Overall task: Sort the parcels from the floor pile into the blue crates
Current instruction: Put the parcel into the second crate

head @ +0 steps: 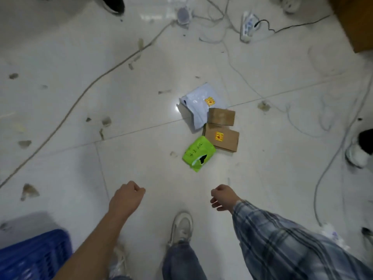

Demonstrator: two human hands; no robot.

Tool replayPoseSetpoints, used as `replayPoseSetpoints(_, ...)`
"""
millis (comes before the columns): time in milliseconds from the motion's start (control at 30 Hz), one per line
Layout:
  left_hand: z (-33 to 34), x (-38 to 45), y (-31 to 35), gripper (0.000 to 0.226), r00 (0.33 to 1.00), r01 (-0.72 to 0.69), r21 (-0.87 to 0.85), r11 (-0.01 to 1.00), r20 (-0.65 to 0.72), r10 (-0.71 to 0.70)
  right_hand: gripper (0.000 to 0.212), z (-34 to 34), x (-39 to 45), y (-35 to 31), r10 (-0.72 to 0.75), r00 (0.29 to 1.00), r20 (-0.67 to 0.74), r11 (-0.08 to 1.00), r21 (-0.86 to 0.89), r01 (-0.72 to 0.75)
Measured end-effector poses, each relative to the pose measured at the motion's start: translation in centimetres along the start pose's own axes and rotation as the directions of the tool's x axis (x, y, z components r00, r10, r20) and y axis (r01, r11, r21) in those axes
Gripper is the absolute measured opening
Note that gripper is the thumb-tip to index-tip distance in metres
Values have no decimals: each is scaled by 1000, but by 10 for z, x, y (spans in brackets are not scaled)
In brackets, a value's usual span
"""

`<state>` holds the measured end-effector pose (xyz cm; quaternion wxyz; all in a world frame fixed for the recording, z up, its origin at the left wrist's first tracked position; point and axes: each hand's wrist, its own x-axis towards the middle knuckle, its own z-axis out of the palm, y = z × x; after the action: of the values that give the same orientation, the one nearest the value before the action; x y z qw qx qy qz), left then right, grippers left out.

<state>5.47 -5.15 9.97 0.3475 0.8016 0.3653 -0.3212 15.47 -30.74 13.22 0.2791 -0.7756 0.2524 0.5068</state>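
four parcels lie in a small pile on the white tiled floor [141,162], out in its middle area, ahead of the person. a white poly mailer [198,105] with a yellow sticker lies farthest away. a small brown box [221,117] rests against the mailer's right side, overlapping it. just nearer, a larger brown box [223,138] with a yellow sticker touches the small box. a green mailer [198,154], torn with a dark gap and marked with handwriting, lies nearest the person, its right edge tucked against the larger box.

the left hand [126,196], on a bare forearm, hangs above the floor short of the pile with fingers curled into a loose fist, holding nothing. the right hand [223,197], out of a plaid sleeve [282,239], hangs level with it, fingers loosely curled under, also holding nothing. both are well apart from the parcels.

a blue crate [34,257] sits at the lower left corner of the view, beside the left arm. a pale shoe [181,227] and jeans show between the arms. cables [84,91] trail across the floor, and a power strip [248,26] lies near the far edge.
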Motion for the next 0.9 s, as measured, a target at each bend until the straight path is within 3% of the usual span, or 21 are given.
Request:
replayPoseSetpoints(133,6,24,67,29,998,-69,162,984,8,69,6,-46,22,25,30,999,-14,992,122,-28)
replayPoseSetpoints(367,39,54,134,27,982,-166,248,955,134,136,7,-70,64,46,89,996,14,964,249,-90)
replayPoseSetpoints(567,44,91,147,30,964,-155,409,900,263,46,8,-72,89,38,135,985,106,931,326,-162)
replayPoseSetpoints(900,81,183,198,25,946,-169,293,941,316,72,8,-84,184,-11,62,998,-24,880,474,-43)
